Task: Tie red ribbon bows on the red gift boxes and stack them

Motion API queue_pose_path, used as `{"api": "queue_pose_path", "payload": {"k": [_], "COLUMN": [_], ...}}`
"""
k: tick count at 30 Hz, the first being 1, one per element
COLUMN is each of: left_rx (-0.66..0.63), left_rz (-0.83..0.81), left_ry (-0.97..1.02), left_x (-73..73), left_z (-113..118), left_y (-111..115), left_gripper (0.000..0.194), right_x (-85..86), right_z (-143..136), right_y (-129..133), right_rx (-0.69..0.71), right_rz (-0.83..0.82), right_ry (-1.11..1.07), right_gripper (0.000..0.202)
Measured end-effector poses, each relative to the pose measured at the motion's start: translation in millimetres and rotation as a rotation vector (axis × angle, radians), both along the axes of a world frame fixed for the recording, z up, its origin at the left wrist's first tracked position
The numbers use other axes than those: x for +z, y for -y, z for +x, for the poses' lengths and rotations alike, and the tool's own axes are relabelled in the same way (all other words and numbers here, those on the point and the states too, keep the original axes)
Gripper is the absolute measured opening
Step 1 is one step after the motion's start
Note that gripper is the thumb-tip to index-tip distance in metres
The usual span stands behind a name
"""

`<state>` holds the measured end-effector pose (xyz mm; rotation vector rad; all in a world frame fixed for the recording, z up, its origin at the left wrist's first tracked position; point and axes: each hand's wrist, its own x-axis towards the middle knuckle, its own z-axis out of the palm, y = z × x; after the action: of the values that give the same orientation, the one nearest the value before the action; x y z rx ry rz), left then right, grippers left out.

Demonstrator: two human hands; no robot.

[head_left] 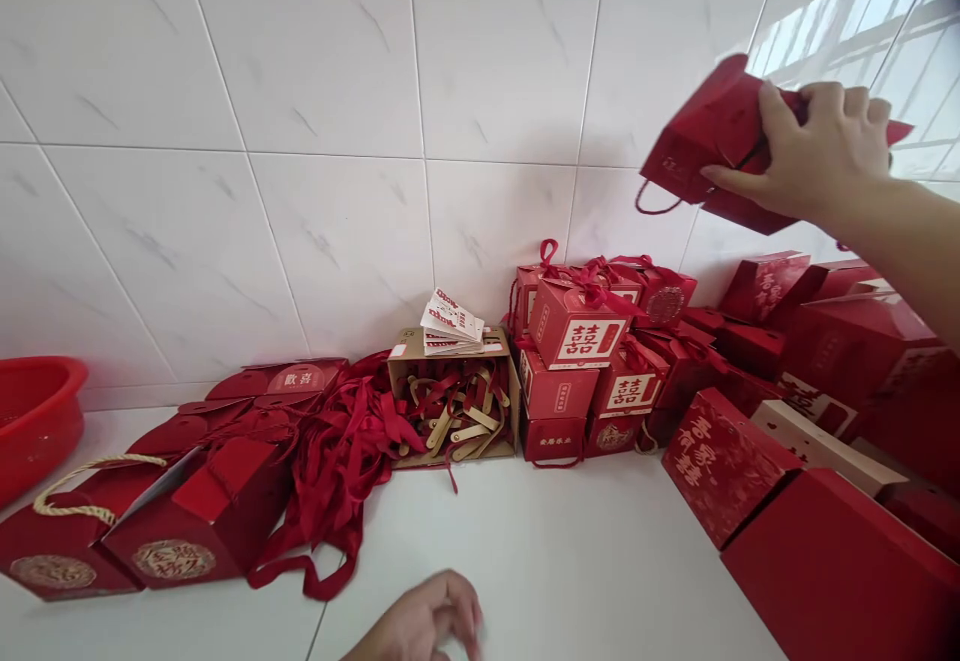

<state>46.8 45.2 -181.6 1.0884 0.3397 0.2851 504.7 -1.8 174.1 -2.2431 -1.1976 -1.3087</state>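
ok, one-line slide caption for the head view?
Right hand holds a red gift box up near the tiled wall; left hand rests low beside loose red ribbons.

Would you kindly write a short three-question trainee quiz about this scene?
1. True or false: the right hand holds a red box up in the air.
2. What lies in the open cardboard box by the wall: A) ribbons and tan strips, B) bottles?
3. Where is the left hand?

Key
1. True.
2. A.
3. Low over the white floor, holding nothing.
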Motion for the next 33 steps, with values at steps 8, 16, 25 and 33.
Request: {"api": "queue_pose_path", "payload": {"k": [8,16,25,33], "left_rx": [0.6,0.715,0.799,0.798], "left_rz": [0.045,-0.045,-0.038,-0.026], "left_ry": [-0.011,0.018,0.042,0.021], "left_x": [33.4,44.5,42.4,41.8], "left_z": [-9,-16,-9,-10], "left_y": [-8,-17,-15,-14], "left_gripper": [0.024,0.026,0.029,0.031], "right_x": [-7.1,-177.7,-251.1,-68.9], "right_z": [-153,-255,-244,-109], "right_y": [20,36,20,34], "right_rx": [0.439,1.017,0.931,0.544], "right_rz": [-0.013,-0.523,-0.83,-0.624], "right_ry": [-0.033,-0.241,-0.313,-0.466], "right_gripper": [0.101,0.108,0.119,0.066]}}
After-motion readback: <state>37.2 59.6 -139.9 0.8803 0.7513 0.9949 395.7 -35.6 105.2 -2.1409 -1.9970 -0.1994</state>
